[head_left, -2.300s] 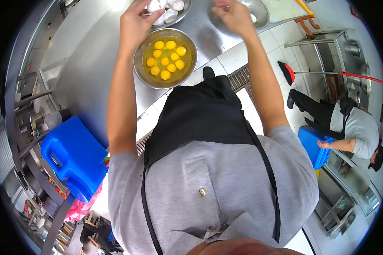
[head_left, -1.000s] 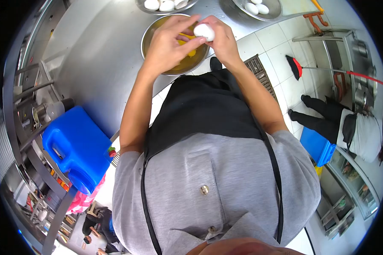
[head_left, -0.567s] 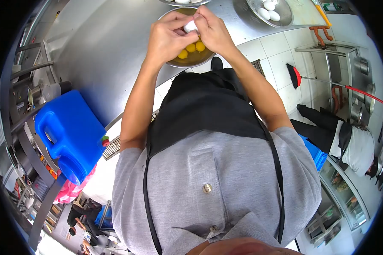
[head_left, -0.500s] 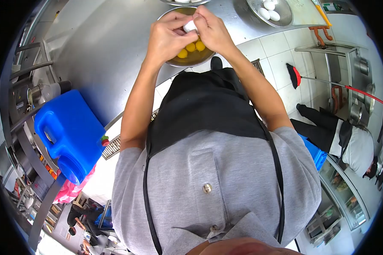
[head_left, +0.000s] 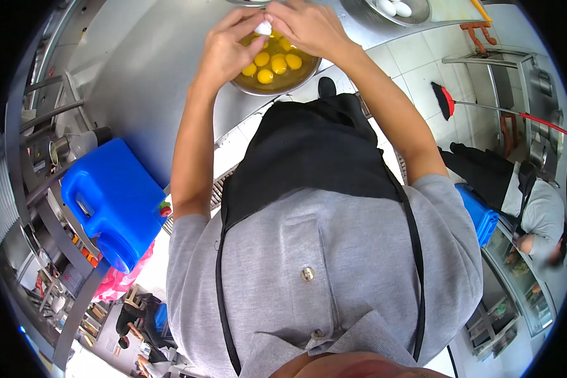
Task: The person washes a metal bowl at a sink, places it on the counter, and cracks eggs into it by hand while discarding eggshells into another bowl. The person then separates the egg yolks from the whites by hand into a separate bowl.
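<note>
My L grip [head_left: 229,49] & R grip [head_left: 313,29], fingertips nearly meeting above the tabletop [head_left: 132,75]: both are closed only to the width of one white egg [head_left: 263,28], which they hold btwn them. L grip is curved, index finger along the egg's far L side, thumb below, w/ a gap btwn the two; R grip bears on the egg's R side w/ its fingertips, the other fingers bunched & partly hidden fr. view. Can't tell if the shell is split. Pos. of egg: at the fingertips of both, over the L far part of a steel bowl [head_left: 272,93], not resting on it. In the bowl, below & nearer to me than the egg, lie several yolks [head_left: 278,64] in clear liquid, some hidden by my hands. Bowl sits by the near edge of the tabletop, my apron [head_left: 315,148] just this side. Far R of my R grip, & apart fr. it: a second bowl [head_left: 417,15] w/ whole eggs [head_left: 401,9]. Beyond my fingers, a third bowl [head_left: 247,2], mostly cut off at top. To my L, near the elbow: a blue jug [head_left: 116,189]. To my R, on the floor: a broom [head_left: 444,101].
</note>
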### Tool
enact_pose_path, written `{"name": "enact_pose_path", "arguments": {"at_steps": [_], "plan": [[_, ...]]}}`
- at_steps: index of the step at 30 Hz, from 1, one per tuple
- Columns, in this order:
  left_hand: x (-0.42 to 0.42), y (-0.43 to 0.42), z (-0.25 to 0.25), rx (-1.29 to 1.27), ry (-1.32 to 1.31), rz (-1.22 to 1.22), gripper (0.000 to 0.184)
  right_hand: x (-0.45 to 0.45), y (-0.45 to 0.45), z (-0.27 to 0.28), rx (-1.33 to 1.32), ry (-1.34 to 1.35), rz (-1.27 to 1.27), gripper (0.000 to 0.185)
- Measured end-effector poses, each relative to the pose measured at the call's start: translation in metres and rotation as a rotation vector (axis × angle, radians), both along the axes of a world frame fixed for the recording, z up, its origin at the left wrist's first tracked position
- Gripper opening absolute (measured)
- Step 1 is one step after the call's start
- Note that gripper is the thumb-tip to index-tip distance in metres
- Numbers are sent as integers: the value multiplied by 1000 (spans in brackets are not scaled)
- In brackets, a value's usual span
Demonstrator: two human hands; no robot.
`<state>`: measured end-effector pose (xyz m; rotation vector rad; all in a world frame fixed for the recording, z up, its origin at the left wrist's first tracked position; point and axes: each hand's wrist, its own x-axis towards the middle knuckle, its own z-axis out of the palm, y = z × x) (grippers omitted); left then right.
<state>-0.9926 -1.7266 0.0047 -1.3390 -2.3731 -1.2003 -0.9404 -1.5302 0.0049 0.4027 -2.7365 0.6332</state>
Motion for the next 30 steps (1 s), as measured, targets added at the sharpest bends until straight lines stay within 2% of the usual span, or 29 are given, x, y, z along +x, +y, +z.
{"name": "enact_pose_path", "arguments": {"at_steps": [1, 2, 3, 5, 6, 7, 9, 10, 11, 12, 13, 14, 16, 17, 19, 22, 26, 28, 30], "plan": [[2, 5, 12, -1, 8, -5, 42, -2, 0, 20, -108, -116, -25, 33], [6, 12, 27, 48, -100, 16, 44, -3, 1, 33, -214, -228, -52, 49], [6, 19, 37, 100, -206, 34, 45, -5, 3, 37, -209, -212, -62, 49], [-7, 24, 27, 104, -167, 0, 47, -3, 5, 35, -599, -270, 20, 55], [-14, 29, 24, 119, -218, 9, 46, -11, 8, 19, -485, -33, -13, 63], [-20, 37, 23, 137, -273, 16, 45, -10, 20, 25, -471, -21, -31, 63], [-31, 50, 21, 208, -360, 95, 40, -2, 46, 37, -716, -295, -122, 65], [-42, 53, 26, 145, -366, 152, 48, -3, 64, 36, -611, -237, -248, 60], [-54, 56, 30, 81, -372, 214, 57, -13, 93, 11, -432, -56, -314, 53], [-60, 59, 34, 86, -373, 211, 57, -21, 125, -15, -253, 120, -371, 47], [-67, 62, 38, 30, -291, 228, 67, -22, 155, -3, -160, -234, -502, 35], [-71, 62, 41, -28, -207, 245, 77, -19, 176, -17, -150, -61, -653, 31], [-74, 59, 41, -25, -250, 274, 84, -34, 210, -31, 67, -34, -771, 29], [-75, 59, 42, -22, -294, 296, 91, -39, 215, -34, 61, -30, -773, 29], [-69, 55, 43, -26, -282, 306, 88, -45, 225, -36, 231, -315, -706, 28], [-54, 44, 51, -11, -294, 335, 84, -61, 243, -70, 351, -329, -695, 30], [-43, 15, 50, 34, -294, 389, 77, -50, 225, -54, 188, -327, -804, 24], [-34, 3, 47, 39, -337, 417, 76, -4, 186, -17, -13, 374, -627, 21], [-25, -4, 43, 60, -393, 448, 73, 42, 141, -2, -317, 167, -644, 28]]}}
